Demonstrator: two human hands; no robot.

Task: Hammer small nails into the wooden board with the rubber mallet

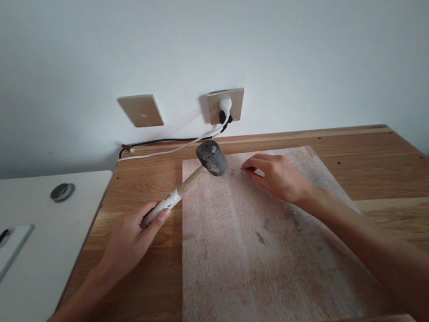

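Observation:
My left hand (134,234) is wrapped round the white-covered end of a rubber mallet (212,158). The mallet's dark, scuffed head is tilted up over the far left part of a pale wooden board (217,272). Near the board's far edge, my right hand (272,173) has thumb and fingers pinched together, just right of some small dark marks. Whatever is between those fingertips is too small to make out. Several metal nails (262,238) lie loose on the board, below and nearer than my right hand.
Beneath the board is a wooden tabletop (407,233) against a white wall. A white cable (168,151) and a black one run along its back edge to a wall socket (237,103). At left stands a white desk (84,193) with a round grey grommet (62,192).

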